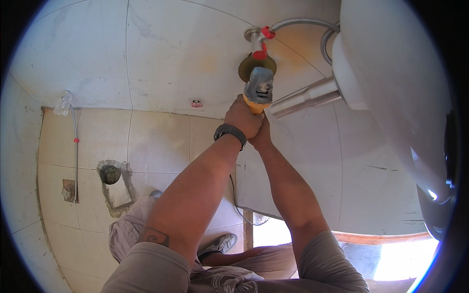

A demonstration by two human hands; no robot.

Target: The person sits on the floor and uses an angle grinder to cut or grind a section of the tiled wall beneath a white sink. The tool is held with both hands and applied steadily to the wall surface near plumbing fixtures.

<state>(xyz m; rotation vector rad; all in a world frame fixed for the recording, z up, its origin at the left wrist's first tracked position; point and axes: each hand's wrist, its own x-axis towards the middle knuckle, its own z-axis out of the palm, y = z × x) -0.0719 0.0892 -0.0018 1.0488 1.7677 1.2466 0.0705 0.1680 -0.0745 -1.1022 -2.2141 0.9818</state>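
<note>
An angle grinder point(259, 90) with a grey head and a yellow body points away from me, up toward the tiled wall. Its round, brownish disc point(248, 67) is at the wall, just below a metal angle valve point(257, 45) with red parts; whether the disc touches the tile I cannot tell. My left hand point(243, 117), with a black watch at the wrist, is wrapped round the grinder's body. Close behind it, my right hand point(262, 134) grips the rear of the tool, its fingers partly hidden.
A white washbasin point(391, 88) with a metal drain pipe point(308, 96) and a braided hose point(303, 21) is at the right. On the left, a floor hole point(110, 174) has rough edges, near another thin hose point(75, 127). A dark cord point(234, 195) hangs beneath my hands.
</note>
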